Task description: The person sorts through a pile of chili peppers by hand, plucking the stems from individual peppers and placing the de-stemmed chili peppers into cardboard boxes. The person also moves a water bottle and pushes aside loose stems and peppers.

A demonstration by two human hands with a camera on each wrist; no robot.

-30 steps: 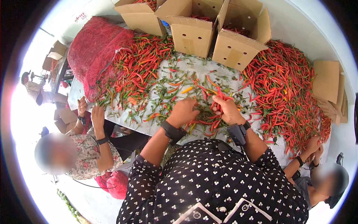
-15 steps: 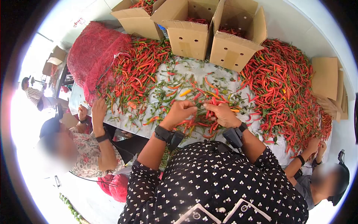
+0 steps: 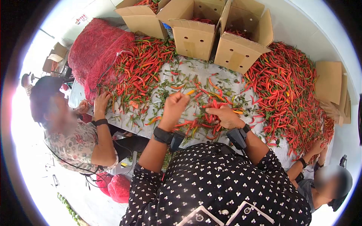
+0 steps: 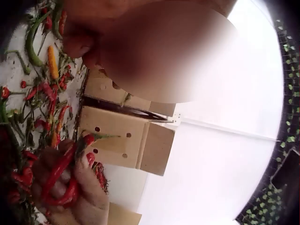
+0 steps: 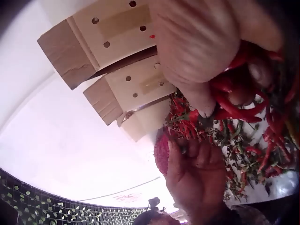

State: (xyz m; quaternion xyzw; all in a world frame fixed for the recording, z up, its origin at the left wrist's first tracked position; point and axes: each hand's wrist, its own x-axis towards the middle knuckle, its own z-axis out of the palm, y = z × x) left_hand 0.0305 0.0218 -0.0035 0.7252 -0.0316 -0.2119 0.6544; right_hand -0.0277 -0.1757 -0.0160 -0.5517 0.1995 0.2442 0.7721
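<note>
A: Where are the red chillies [image 4: 60, 169] in hand?

B: In the right hand [image 3: 228, 117], above the near middle of the surface [image 3: 166, 73]. Several are bunched there, and a green stem [image 4: 107, 136] sticks out past the fingers.

A: So that hand is clamped on them?

B: Yes, its fingers curl round the bunch.

A: And the left hand [image 3: 174, 111]?

B: It's raised a little to the left, apart from the right, with its fingers bent in toward the thumb. I can't tell whether it pinches anything.

A: What lies about the 2 hands?

B: Loose chillies and green scraps, scattered over the white cover. In the head view a yellow chilli [image 3: 190, 92] shows just past the left fingertips.

A: And farther out?

B: A large heap of chillies [image 3: 284, 79] on the right, a smaller heap [image 3: 143, 62] on the far left, and a red net sack [image 3: 96, 52] beside that. At the far side stand 3 open cardboard boxes [image 3: 191, 43] with chillies inside.

A: Who else is around?

B: On the left, a person in a floral shirt [image 3: 77, 145] has both hands at the edge; on the right, a person in a dark cap [image 3: 343, 184] reaches to the large heap.
</note>
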